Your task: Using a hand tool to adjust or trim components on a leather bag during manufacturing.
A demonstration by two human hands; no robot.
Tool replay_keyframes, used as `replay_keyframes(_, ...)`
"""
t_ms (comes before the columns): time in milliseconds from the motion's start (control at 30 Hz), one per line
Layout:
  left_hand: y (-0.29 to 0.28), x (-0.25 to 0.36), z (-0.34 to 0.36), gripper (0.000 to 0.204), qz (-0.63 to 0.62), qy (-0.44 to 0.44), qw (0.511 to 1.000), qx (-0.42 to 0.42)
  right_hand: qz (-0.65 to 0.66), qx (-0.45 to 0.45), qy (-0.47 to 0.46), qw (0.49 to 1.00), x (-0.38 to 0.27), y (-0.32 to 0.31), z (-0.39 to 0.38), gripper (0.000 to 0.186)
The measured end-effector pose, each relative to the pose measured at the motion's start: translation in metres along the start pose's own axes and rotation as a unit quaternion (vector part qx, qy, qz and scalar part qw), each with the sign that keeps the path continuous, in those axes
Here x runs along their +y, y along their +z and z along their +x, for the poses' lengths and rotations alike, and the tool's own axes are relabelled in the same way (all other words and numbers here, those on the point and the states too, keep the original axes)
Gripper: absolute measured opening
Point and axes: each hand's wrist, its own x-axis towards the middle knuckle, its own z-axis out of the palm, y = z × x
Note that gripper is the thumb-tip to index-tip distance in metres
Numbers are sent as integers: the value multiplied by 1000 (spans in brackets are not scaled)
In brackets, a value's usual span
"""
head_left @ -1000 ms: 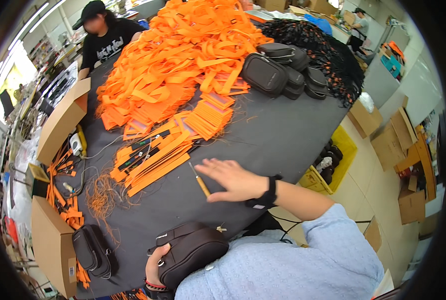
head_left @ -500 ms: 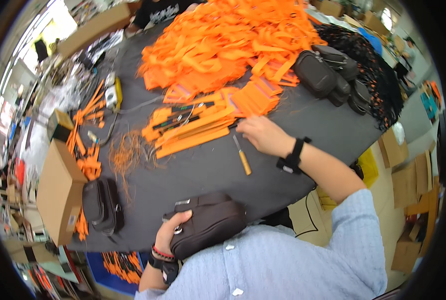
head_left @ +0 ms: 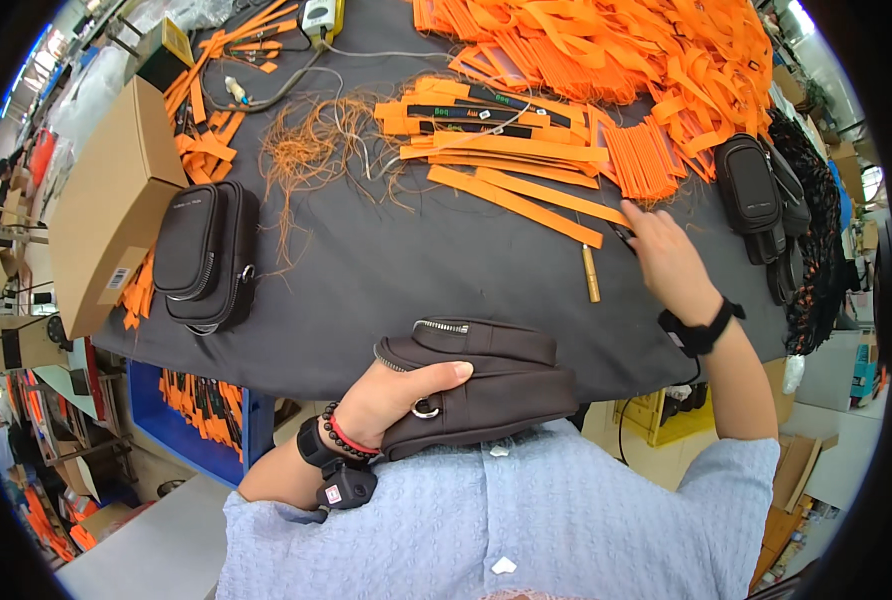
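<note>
1 blk bag, gripped in my L hand, nr table edge; my R hand at orange strip end, pinch can't tell; best: bag steady, fingers clear of wood-handled tool

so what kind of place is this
Most likely a workshop where bags are made or finished: a black bag is in the left hand, a similar bag sits on the table, and a big heap of orange straps lies beyond.
</note>
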Motion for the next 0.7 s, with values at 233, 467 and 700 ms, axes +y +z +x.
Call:
replay_keyframes(233, -4, 0, 3, 41, 17, -4, 1000, -18, 110, -100, 82, 986, 9, -61, -24, 40)
replay_keyframes(467, -11, -5, 6, 38, 29, 23, 998, -44, 452, -241, 333, 792, -3, -99, -29, 43)
replay_keyframes(700, -8, -3, 8, 36, 23, 7, 998, -53, 576, -188, 165, 778, -41, -98, -11, 28)
